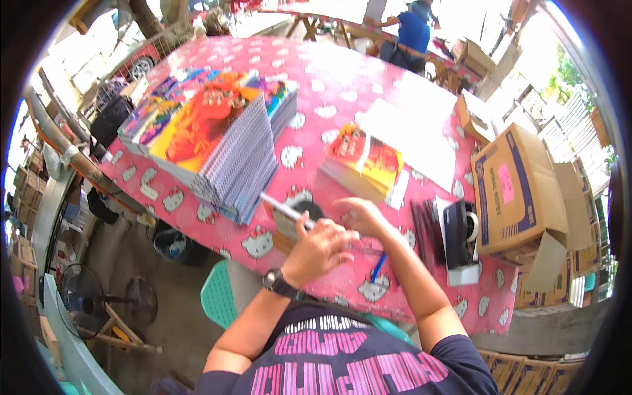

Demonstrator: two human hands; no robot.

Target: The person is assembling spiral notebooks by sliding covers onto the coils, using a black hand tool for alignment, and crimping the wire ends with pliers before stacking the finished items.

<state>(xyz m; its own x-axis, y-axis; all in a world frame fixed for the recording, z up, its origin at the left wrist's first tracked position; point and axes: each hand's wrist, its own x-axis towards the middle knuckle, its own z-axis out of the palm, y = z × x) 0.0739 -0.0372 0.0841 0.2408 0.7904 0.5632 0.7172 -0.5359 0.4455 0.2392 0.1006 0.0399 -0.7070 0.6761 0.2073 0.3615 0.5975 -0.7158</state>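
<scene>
My left hand (pixel 317 249), with a dark watch on its wrist, is closed round a slim whitish strip-like thing (pixel 282 208) that points up and left; its exact kind I cannot make out. Under that strip lies a round dark-grey thing (pixel 307 210), partly covered. To the right, my right hand (pixel 361 217) is slightly blurred, its fingers bent and apart with nothing visible in them. Just beyond it sits a short stack of yellow-and-orange spiral notebooks (pixel 364 161). A tall stack of similar notebooks (pixel 224 148) rises at the left.
The pink patterned tablecloth (pixel 257 243) covers the table. A blue pen (pixel 378 268) lies near my right forearm. Further right are a black tape dispenser (pixel 457 230) and an open cardboard box (pixel 520 191). White sheets (pixel 421 141) lie behind; a person (pixel 413 36) stands far off.
</scene>
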